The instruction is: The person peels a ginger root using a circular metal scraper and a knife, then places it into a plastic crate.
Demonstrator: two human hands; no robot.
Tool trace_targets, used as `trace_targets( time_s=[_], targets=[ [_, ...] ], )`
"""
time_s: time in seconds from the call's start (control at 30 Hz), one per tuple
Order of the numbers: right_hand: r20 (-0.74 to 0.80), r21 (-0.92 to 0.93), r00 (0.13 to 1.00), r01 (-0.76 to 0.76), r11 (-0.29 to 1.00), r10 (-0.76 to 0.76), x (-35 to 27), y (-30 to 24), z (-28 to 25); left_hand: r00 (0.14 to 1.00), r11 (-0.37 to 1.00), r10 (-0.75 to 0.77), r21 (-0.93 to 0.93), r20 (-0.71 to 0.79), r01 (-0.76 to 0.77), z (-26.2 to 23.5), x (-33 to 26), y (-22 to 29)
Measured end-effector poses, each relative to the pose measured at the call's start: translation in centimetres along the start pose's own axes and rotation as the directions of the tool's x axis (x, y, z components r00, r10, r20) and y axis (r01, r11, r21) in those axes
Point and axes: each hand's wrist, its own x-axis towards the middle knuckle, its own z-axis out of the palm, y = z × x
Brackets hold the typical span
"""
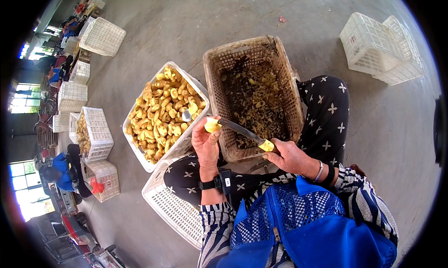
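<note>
Blue garment (322, 240) lay nearest the view. Right hand (293, 157) was closed round the yellow handle of a knife (243, 132); left hand (205, 145) pinched a pale yellow root piece (212, 125), blade tip against it. Both worked above the near side of a grimy brown crate (213, 83), scraps strewn inside. Just left, a white crate (184, 143) held heaped yellow roots (161, 111). Farther off, pale crates stood on grey floor (182, 20) at both sides.
</note>
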Motion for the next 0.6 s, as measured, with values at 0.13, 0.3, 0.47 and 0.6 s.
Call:
trace_targets(
  time_s=[0.13,0.3,0.47,0.6],
  targets=[
    [-0.015,0.004,1.000,0.016,1.000,-0.016,0.0,0.0,0.3,0.999,0.994,0.036,0.099,0.018,-0.037,-0.1,0.1,0.1],
    [0.003,-0.058,1.000,-0.008,0.998,0.008,-0.1,0.4,0.8,0.996,0.977,0.082,0.194,0.034,-0.087,-0.3,0.2,-0.2],
    [-0.008,-0.059,0.997,-0.079,0.995,0.079,-0.4,0.3,1.6,0.988,0.912,0.146,0.380,0.044,-0.152,0.0,0.0,-0.3],
    [-0.094,-0.350,0.995,-0.058,0.935,0.027,-0.2,1.3,2.1,0.988,0.840,0.151,0.523,0.033,-0.146,-0.6,0.0,-0.9]
  ],
)
